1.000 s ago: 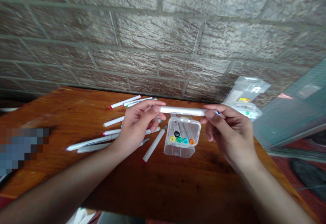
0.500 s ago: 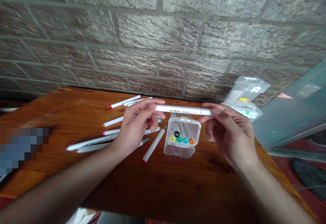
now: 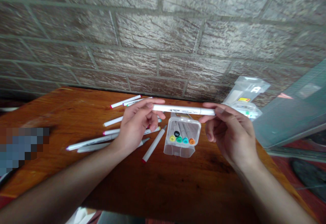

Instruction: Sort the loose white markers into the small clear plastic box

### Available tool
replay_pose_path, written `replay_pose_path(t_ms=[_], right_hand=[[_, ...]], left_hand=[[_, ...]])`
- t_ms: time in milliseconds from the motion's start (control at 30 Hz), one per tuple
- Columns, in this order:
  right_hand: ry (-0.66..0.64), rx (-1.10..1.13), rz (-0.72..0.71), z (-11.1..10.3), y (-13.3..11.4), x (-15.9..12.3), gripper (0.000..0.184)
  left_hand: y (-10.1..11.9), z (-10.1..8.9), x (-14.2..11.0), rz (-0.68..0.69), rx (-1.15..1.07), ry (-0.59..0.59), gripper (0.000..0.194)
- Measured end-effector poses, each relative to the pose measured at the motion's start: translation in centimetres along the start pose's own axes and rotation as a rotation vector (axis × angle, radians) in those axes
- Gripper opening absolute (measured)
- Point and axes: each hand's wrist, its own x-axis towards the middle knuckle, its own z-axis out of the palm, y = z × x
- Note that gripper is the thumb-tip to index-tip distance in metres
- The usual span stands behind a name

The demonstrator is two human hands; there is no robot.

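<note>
A white marker (image 3: 182, 109) is held level between my two hands, above the table. My left hand (image 3: 136, 122) pinches its left end between thumb and fingers. At the other end, the thumb and fingers of my right hand (image 3: 230, 125) close on the barrel; both tips are hidden. Just below the marker lies a clear plastic case (image 3: 179, 151), open toward me, with several markers inside showing yellow, black, green, blue and orange ends. A loose marker with a red end (image 3: 154, 144) rests between the case and my left hand.
Several more white markers (image 3: 86, 143) are scattered on the wooden table (image 3: 63, 115) around my left hand. Another clear case (image 3: 244, 91) with its lid up stands at the back right, by the brick wall (image 3: 142, 64). A pixelated patch (image 3: 22, 152) covers the left side.
The marker has turned slightly about its length, so more of its printed text shows. Both hands stay almost in place.
</note>
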Motion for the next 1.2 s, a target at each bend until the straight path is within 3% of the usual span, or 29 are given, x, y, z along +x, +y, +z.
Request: replay_pose_path(t_ms=[1200], right_hand=[[0.026,0.093,0.011,-0.18,0.47,0.17,0.020]], left_hand=[[-0.44,-0.45,-0.07,0.051,0.002,-0.065,0.019]])
